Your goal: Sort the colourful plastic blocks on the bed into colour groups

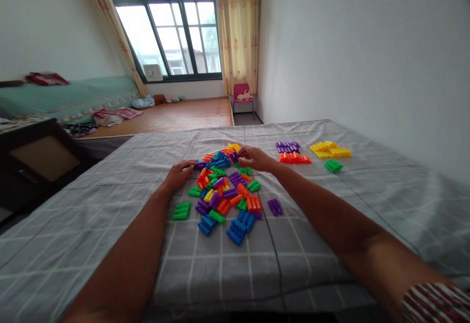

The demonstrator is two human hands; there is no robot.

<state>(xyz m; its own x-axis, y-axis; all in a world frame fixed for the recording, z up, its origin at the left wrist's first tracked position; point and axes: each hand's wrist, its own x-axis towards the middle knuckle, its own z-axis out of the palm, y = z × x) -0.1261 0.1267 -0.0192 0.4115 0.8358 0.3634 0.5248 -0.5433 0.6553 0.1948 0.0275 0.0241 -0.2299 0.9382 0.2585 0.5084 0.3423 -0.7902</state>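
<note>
A mixed pile of plastic tube-shaped building blocks (223,193) in purple, green, orange, blue and yellow lies on a grey checked cloth (216,274). At the pile's far right edge, my right hand (255,158) pinches a purple block (234,156) between thumb and fingers. My left hand (181,171) rests at the far left edge, fingers stretched toward another purple block (200,165); its fingertips seem to touch that one. Nearer me are blue blocks (237,230), a green set (181,211) and a separate purple set (274,207).
Right of the pile, sorted groups lie apart: purple blocks (287,147), orange blocks (294,158), yellow blocks (330,149) and green blocks (333,165). Beyond the cloth are a low wooden platform (183,112), a pink chair (241,89) and a window. A dark cabinet (35,161) stands left.
</note>
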